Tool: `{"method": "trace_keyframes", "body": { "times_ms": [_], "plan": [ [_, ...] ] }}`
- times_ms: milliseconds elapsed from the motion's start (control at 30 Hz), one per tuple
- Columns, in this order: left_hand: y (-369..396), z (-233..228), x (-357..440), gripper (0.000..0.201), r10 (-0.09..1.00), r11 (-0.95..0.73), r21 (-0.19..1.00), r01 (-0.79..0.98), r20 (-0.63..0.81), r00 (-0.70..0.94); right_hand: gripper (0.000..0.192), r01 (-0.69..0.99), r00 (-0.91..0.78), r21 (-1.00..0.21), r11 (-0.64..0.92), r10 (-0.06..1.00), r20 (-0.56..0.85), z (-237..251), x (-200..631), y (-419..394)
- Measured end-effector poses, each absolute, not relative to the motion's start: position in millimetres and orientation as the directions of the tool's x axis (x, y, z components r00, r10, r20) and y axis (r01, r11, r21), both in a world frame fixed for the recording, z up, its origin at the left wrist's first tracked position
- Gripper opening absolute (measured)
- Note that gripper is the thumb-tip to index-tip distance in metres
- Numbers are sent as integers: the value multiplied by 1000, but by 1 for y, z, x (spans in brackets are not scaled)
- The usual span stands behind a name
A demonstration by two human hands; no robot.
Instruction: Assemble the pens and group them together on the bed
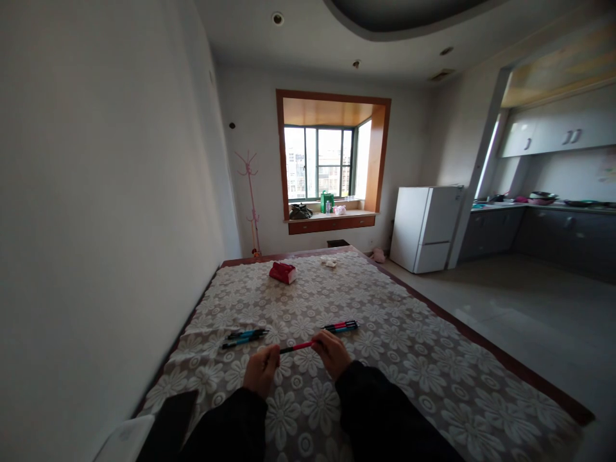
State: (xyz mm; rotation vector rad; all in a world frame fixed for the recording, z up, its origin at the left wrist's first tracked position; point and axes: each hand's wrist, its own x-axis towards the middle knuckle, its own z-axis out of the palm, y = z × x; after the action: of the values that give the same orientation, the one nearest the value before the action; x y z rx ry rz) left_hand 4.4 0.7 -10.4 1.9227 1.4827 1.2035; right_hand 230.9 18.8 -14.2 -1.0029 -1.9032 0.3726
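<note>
Head view, looking down a long table (433, 385) covered in a grey cloth with white flower print, filling the lower middle of the frame.

Low centre: left hand (261, 372) and right hand (332, 353), both in dark sleeves, sharing one red-and-black pen (297, 347) held level just above the cloth. Left fingers closed round the dark end, right fingers pinched on the red end; both grips snug on the pen, no gap showing.

Just above and left of the left hand: two blue pens (244, 337) lying side by side on the cloth, close together, untouched. Just above and right of the right hand: another small bunch of pens (341, 326), red and blue, also flat on the cloth, near the fingertips but apart from them.

Further up the table, centre frame: a red box (282, 272) with a white face, and beside it to the right a small pale scrap (330, 262), too small to tell.

Background, upper centre: window bay (332, 160) with wooden frame. Right of it a white fridge (426, 228). Left of the window, a pink coat stand (250, 199) against the wall.
</note>
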Motion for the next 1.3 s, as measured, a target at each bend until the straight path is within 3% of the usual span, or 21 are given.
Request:
{"method": "trace_keyframes", "body": {
  "times_ms": [200, 500, 833, 1033, 1300],
  "plan": [
    [3, -18, 5, 55, 959, -277, 888, 366, 279, 51, 18, 455, -306, -594, 663, 743, 595, -10, 230, 18],
    [2, -13, 5, 50, 868, -445, 740, 504, 495, 39, 37, 569, -336, -583, 580, 811, 479, -15, 233, 17],
    [5, -22, 4, 52, 934, -297, 815, 498, 357, -29, 13, 464, -284, -582, 668, 735, 616, -10, 230, 15],
    [8, -24, -2, 51, 942, -259, 799, 542, 332, -40, 14, 490, -363, -497, 716, 686, 630, -14, 231, 16],
    [8, -26, -3, 50, 906, -249, 713, 655, 410, -102, 16, 559, -438, -414, 718, 680, 588, -8, 227, 8]
  ]
}}
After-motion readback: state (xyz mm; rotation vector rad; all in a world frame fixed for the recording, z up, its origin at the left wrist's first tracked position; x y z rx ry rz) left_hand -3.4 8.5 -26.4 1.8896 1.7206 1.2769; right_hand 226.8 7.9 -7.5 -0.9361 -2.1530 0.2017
